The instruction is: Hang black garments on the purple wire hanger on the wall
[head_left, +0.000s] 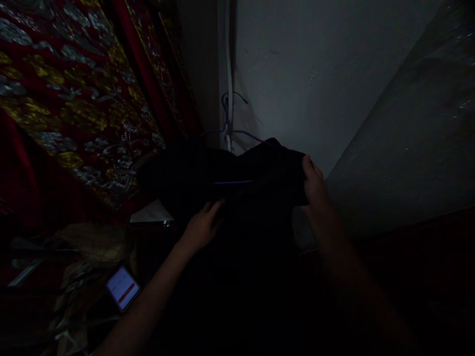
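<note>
A black short-sleeved garment [256, 222], probably a shirt, hangs on a thin purple hanger [249, 135]. Its details are mostly lost in the dark. At the garment's right sleeve end, my right hand [314, 183] grips the cloth, thumb on the near side. My left hand [203, 226] rests against the front of the garment below the neckline, fingers stretched out over the fabric. Part of the hanger's lower bar shows as a purple line in the neck opening. The hanger's hook is by a white cable or pipe [229, 59] on the wall.
Red cloth with gold and silver embroidery [77, 94] hangs at the left. Below it, a lit phone [122, 288] lies among dim, blurred items. A grey wall [297, 74] stands behind, with clear plastic sheeting [419, 128] at the right.
</note>
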`<state>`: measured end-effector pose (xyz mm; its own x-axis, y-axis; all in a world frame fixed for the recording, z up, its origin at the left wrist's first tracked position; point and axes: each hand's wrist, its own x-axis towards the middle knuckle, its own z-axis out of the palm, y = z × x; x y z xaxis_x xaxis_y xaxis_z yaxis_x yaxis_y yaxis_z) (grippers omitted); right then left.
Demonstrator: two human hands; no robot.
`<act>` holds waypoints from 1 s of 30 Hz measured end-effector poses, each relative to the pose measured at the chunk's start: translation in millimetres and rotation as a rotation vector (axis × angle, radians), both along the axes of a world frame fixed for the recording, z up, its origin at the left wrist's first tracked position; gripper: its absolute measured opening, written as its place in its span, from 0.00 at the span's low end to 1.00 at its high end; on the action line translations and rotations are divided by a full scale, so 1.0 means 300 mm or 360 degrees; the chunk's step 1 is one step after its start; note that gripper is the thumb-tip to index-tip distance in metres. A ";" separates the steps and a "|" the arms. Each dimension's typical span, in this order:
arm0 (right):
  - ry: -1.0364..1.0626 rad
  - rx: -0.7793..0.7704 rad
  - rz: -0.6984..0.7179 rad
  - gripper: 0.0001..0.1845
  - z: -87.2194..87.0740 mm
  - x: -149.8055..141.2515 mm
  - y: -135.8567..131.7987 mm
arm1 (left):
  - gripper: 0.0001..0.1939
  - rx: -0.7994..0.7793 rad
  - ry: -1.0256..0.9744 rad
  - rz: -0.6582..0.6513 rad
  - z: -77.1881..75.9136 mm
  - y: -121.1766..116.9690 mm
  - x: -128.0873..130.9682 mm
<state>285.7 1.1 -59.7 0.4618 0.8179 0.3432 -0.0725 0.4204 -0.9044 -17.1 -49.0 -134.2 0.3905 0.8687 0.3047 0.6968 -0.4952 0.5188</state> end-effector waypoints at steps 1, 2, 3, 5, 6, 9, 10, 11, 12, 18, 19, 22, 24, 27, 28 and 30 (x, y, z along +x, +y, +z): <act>0.0018 -0.0035 0.0006 0.33 -0.026 0.000 -0.007 | 0.25 -0.0034 -0.0005 0.0058 -0.047 0.006 0.006; 0.0039 -0.0064 0.0019 0.32 -0.051 -0.002 -0.010 | 0.21 -0.0043 -0.0045 0.0118 -0.091 0.006 0.012; 0.0052 -0.0084 0.0029 0.31 -0.077 -0.005 -0.013 | 0.17 -0.0040 -0.0117 0.0163 -0.130 -0.001 0.017; 0.0055 -0.0063 -0.0076 0.28 -0.137 -0.021 -0.026 | 0.12 -0.0013 -0.0339 0.0226 -0.196 -0.036 0.033; 0.0042 -0.0014 -0.0213 0.27 -0.172 -0.038 -0.042 | 0.10 -0.0002 -0.0476 0.0254 -0.222 -0.061 0.046; -0.0032 0.0173 -0.0699 0.25 -0.299 -0.133 -0.142 | 0.18 0.0018 -0.0953 0.0467 -0.275 -0.139 0.106; -0.0049 0.0161 -0.0718 0.21 -0.340 -0.180 -0.187 | 0.24 0.0006 -0.1098 0.0550 -0.286 -0.161 0.128; -0.0059 0.0096 -0.0637 0.15 -0.376 -0.232 -0.232 | 0.30 -0.0015 -0.1210 0.0610 -0.294 -0.178 0.149; -0.0115 -0.0026 -0.0387 0.11 -0.405 -0.285 -0.274 | 0.33 -0.0039 -0.1275 0.0640 -0.299 -0.191 0.168; -0.0533 -0.0377 0.0549 0.15 -0.423 -0.479 -0.366 | 0.11 -0.0046 -0.1123 0.0664 -0.305 -0.222 0.196; -0.0566 -0.0380 0.0509 0.15 -0.416 -0.484 -0.365 | 0.11 -0.0029 -0.1089 0.0667 -0.303 -0.226 0.194; -0.0611 -0.0352 0.0483 0.14 -0.408 -0.475 -0.363 | 0.12 -0.0039 -0.1047 0.0612 -0.292 -0.238 0.192; -0.0618 -0.0319 0.0472 0.12 -0.409 -0.464 -0.368 | 0.11 -0.0071 -0.1100 0.0539 -0.287 -0.243 0.194; -0.0645 -0.0267 0.0478 0.10 -0.408 -0.449 -0.373 | 0.12 -0.0045 -0.1197 0.0482 -0.291 -0.243 0.197; -0.0651 -0.0251 0.0489 0.09 -0.406 -0.445 -0.373 | 0.12 -0.0028 -0.1220 0.0480 -0.295 -0.242 0.197; -0.0647 -0.0226 0.0521 0.09 -0.399 -0.436 -0.371 | 0.12 0.0028 -0.1287 0.0482 -0.305 -0.236 0.195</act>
